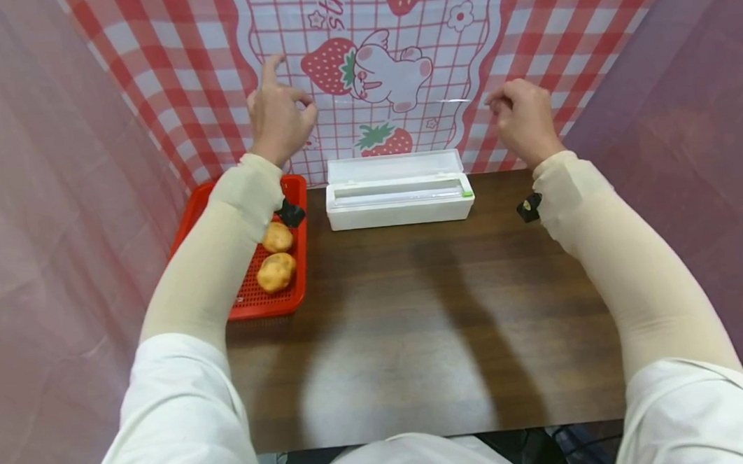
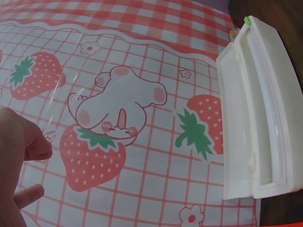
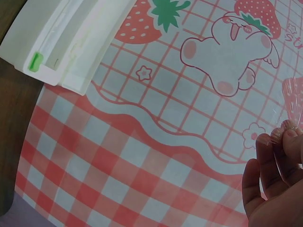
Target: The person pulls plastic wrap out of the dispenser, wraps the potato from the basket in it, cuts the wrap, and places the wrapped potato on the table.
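Note:
A sheet of clear cling film (image 1: 453, 101) stretches between both hands in front of the strawberry-printed cloth, showing mainly as thin glints. My left hand (image 1: 280, 117) pinches one side of it between thumb and finger, with another finger raised. On the other side, my right hand (image 1: 523, 119) pinches a gathered edge, and the right wrist view shows the crinkled film (image 3: 294, 106) at the fingertips. Below and between the hands stands a white cling film dispenser (image 1: 402, 215), its lid raised, with a roll (image 1: 401, 197) inside and a green slider (image 1: 467, 193) at its right end.
A red plastic basket (image 1: 271, 311) sits at the left, partly hidden under my left forearm. Two potatoes (image 1: 277, 273) show in it. The checked cloth (image 1: 188, 94) hangs behind the brown wooden table (image 1: 402, 328), and pinkish curtains (image 1: 44, 242) flank both sides.

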